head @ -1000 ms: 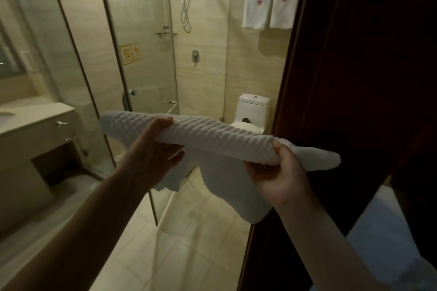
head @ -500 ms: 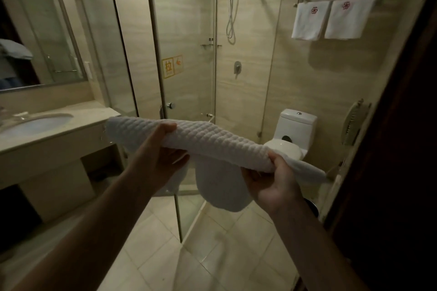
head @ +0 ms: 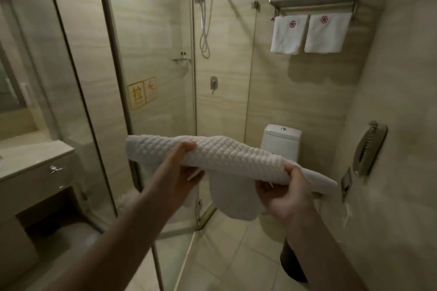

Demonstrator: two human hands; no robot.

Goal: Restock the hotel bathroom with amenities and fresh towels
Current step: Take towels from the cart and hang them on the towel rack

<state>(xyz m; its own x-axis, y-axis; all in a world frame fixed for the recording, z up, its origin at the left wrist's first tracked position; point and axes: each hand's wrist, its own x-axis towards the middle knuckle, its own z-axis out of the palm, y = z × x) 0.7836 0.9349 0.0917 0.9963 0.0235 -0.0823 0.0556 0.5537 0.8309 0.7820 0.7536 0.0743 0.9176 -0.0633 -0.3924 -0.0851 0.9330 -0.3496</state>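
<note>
As left hand (head: 181, 173) and right hand (head: 287, 192) grip the white towel (head: 227, 153), it partly hides the toilet (head: 282, 140) beyond.

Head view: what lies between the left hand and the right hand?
In the head view, only the white towel: its quilted span bridges left hand and right hand, a loose fold hanging below the middle.

Quilted white cloth mat (head: 227, 156); glossy glass door (head: 78, 92).

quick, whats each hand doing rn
Left hand: holding the white towel, thumb on top, fingers underneath.
Right hand: holding the same towel nearer its other end, thumb on top.
</note>
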